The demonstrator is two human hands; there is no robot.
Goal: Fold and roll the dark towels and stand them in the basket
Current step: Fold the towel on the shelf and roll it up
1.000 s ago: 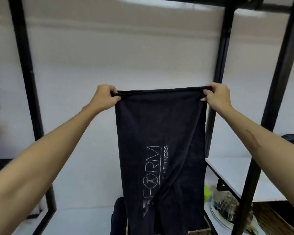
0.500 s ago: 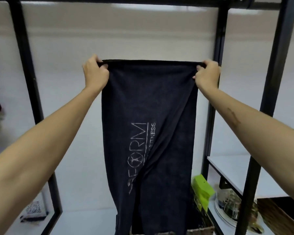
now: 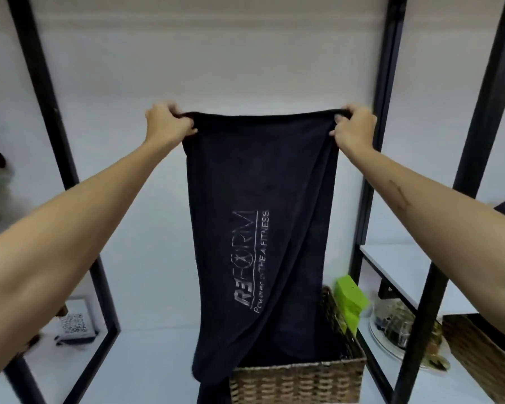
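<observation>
Navy terry cloth hung full length in front of the person: the dark towel was held up by its top hem, the left hand pinching one upper corner and the right hand pinching the other, fingers of both curled tight onto the fabric. Holding it this way, arms out and corners apart, probably served to shake it flat and square the hem before the first fold. It was not yet flat, since the right side lapped diagonally over the front below the printed logo. Its lower end dropped in front of and partly into the woven basket, which sat on the white surface just below. Room to work looked limited on the right, where the black frame post stood close behind the right hand, with a white shelf beyond it, and a green block and a glass dish lay just beside the basket. To the left the surface was open as far as another black upright, so laying the towel down there seemed the easier choice.
</observation>
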